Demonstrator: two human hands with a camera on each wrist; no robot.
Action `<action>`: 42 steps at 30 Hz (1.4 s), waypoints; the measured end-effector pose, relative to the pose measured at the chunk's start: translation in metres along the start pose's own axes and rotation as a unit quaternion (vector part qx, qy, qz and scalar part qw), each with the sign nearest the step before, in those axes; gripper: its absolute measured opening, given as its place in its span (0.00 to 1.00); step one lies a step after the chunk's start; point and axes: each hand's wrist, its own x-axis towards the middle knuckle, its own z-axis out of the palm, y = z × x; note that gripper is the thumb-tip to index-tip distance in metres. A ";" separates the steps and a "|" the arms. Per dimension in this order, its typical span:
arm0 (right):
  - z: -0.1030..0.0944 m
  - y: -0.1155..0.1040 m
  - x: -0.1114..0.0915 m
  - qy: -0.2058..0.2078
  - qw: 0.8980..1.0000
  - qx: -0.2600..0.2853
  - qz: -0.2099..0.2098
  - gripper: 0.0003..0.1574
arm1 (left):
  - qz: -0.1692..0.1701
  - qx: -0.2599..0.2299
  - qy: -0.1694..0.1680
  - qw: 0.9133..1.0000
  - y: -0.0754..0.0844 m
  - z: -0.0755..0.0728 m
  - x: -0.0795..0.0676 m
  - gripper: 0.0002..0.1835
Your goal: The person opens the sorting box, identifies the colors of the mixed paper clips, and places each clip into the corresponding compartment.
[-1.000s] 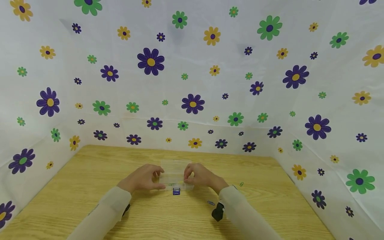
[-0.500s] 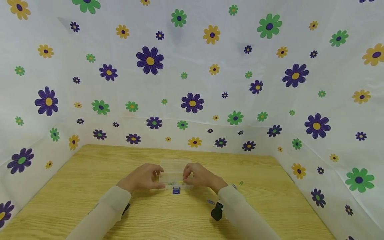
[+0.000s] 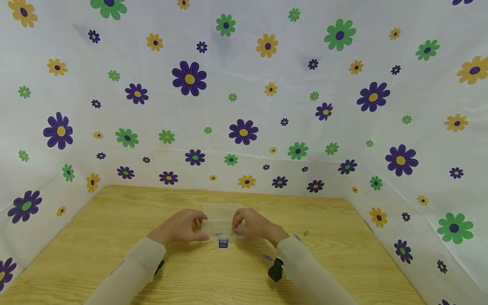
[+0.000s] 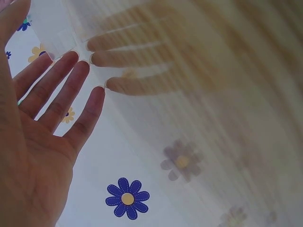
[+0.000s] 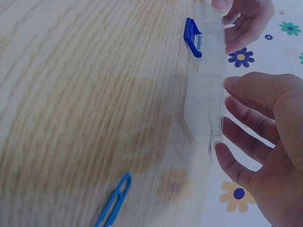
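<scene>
A clear plastic box (image 3: 219, 226) lies open on the table with its transparent lid standing up at the back. Its blue latch (image 5: 191, 38) hangs at the front. A green paper clip (image 3: 217, 234) shows inside near the front wall. My left hand (image 3: 182, 226) is at the box's left side, thumb by the front corner, and its long fingers reach nearly straight to the clear plastic in the left wrist view. At the right side, my right hand (image 3: 253, 223) has thumb and fingertips close together over the box edge; whether they pinch anything is hidden.
Loose paper clips lie right of the box: a green one (image 3: 306, 233), a blue one (image 3: 267, 257) and another bluish one (image 3: 297, 237) by the right sleeve. Flower-printed white cloth (image 3: 244, 106) encloses the back and sides of the wooden table (image 3: 213, 279).
A small yellow thing by the right fingertips, seen in both earlier frames, no longer shows. Both hands stay in nearly the same place; the head view has shifted slightly.
</scene>
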 end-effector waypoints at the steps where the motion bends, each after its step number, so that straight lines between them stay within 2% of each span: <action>1: 0.000 0.000 0.000 -0.001 1.000 0.001 0.000 0.06 | 0.001 0.000 0.001 1.000 0.000 0.000 0.000 0.36; 12: -0.008 0.001 -0.009 0.010 1.000 0.013 -0.016 0.05 | 0.013 0.005 0.007 1.000 -0.003 0.002 -0.001 0.36; 20: -0.022 0.014 -0.026 0.022 0.999 0.009 -0.040 0.05 | 0.015 0.000 0.006 1.000 -0.004 0.003 0.000 0.36; 27: -0.034 0.032 -0.048 0.036 0.999 -0.001 -0.017 0.04 | 0.012 0.004 0.007 1.000 -0.004 0.003 0.000 0.36; 33: -0.041 0.047 -0.065 0.028 1.000 -0.001 0.005 0.05 | 0.014 0.007 0.007 1.000 -0.004 0.004 -0.001 0.36; 42: -0.047 0.063 -0.084 0.025 1.000 0.000 -0.003 0.06 | 0.012 0.010 0.009 1.000 -0.003 0.002 -0.001 0.36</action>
